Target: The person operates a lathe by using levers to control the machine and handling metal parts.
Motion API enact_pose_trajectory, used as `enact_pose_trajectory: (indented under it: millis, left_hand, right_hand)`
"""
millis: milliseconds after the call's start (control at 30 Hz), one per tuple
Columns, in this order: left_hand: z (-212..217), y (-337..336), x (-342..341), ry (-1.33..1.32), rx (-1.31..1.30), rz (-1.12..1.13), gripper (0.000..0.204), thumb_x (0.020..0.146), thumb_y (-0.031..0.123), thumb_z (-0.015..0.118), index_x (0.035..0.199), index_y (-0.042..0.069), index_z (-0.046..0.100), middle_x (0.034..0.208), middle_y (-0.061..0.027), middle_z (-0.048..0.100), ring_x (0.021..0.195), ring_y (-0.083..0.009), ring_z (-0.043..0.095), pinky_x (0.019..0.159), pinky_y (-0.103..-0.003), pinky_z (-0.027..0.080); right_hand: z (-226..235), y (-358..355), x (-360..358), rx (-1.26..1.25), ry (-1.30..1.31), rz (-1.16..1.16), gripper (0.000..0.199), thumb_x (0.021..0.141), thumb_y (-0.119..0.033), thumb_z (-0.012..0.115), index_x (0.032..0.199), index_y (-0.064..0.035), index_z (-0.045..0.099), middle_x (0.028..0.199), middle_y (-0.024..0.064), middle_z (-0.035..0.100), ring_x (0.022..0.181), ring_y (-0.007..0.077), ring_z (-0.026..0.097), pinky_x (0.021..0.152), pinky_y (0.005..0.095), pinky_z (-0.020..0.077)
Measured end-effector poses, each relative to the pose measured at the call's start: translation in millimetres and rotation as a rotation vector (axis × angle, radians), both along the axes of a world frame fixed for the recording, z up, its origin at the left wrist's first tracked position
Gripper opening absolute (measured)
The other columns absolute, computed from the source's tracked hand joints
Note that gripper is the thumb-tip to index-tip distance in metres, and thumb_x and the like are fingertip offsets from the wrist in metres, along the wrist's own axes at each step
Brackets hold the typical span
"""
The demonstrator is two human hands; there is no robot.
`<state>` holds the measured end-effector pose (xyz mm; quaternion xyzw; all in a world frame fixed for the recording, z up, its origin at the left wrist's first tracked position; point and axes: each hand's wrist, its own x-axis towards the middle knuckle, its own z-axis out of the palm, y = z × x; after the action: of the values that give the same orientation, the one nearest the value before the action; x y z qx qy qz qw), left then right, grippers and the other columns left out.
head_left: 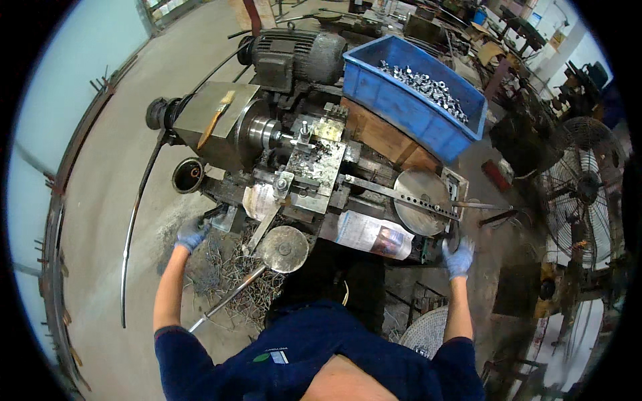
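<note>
Gloved hands (192,234) (459,257) — on lathe (301,167)

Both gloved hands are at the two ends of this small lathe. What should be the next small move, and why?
Probably turn the round handwheel with the right hand, which already rests at its lower edge, while the left hand stays on the lever at the machine's left end. Whether a workpiece sits in the chuck cannot be told.
</note>
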<state>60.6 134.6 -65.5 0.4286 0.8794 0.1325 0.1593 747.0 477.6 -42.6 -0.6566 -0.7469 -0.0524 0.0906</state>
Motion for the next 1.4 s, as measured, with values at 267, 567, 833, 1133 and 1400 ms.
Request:
enact_pose_trajectory:
  millis: [267, 567, 833, 1133, 1400]
  left_hand:
    - [-57.2, 58.4, -24.4, 0.128, -0.312, 0.02, 0.044, 0.083, 0.042, 0.052, 0.107, 0.006, 0.061, 0.106, -0.0221, 0.061, 0.1, -0.0371, 0.057, 0.085, -0.043, 0.046]
    - [-80.6, 45.7, -16.2, 0.085, -0.316, 0.045, 0.041, 0.081, 0.041, 0.051, 0.103, 0.008, 0.062, 0.104, -0.021, 0.062, 0.099, -0.0375, 0.058, 0.083, -0.044, 0.047]
    - [7.7, 25.6, -48.9, 0.102, -0.003, 0.017, 0.032, 0.082, 0.034, 0.055, 0.1, 0.009, 0.065, 0.098, -0.0176, 0.064, 0.094, -0.0351, 0.06, 0.081, -0.041, 0.048]
    - [85.0, -169.3, -123.1, 0.324, -0.065, 0.434, 0.051, 0.087, 0.051, 0.045, 0.097, 0.005, 0.062, 0.09, -0.0195, 0.064, 0.083, -0.036, 0.062, 0.074, -0.044, 0.047]
    - [80.7, -124.9, -9.4, 0.318, 0.201, 0.413, 0.04, 0.075, 0.042, 0.064, 0.083, 0.003, 0.061, 0.079, -0.0195, 0.062, 0.078, -0.0384, 0.06, 0.067, -0.044, 0.046]
  right_hand:
    - [-14.9, -77.1, 17.1, -0.153, 0.352, -0.049, 0.042, 0.069, -0.04, 0.072, 0.089, -0.0034, 0.069, 0.09, 0.0176, 0.067, 0.085, 0.0318, 0.063, 0.08, 0.0372, 0.0489]
    - [59.1, -49.3, -47.2, -0.081, 0.366, 0.198, 0.036, 0.073, -0.034, 0.071, 0.089, -0.0026, 0.069, 0.086, 0.0172, 0.067, 0.082, 0.0312, 0.064, 0.077, 0.0375, 0.0492]
    - [190.2, -18.8, -274.2, 0.047, 0.446, 0.797, 0.035, 0.075, -0.037, 0.069, 0.092, -0.0062, 0.069, 0.087, 0.0147, 0.066, 0.083, 0.0293, 0.063, 0.075, 0.0378, 0.0489]
    - [189.7, -37.1, -488.0, -0.095, -0.411, 1.063, 0.056, 0.073, -0.054, 0.057, 0.105, -0.0083, 0.066, 0.11, 0.0152, 0.062, 0.108, 0.0322, 0.054, 0.106, 0.0493, 0.0214]
    - [169.9, -24.5, -493.7, -0.107, -0.325, 1.066, 0.047, 0.072, -0.043, 0.062, 0.104, -0.0091, 0.067, 0.106, 0.013, 0.064, 0.105, 0.0309, 0.056, 0.107, 0.049, 0.022]
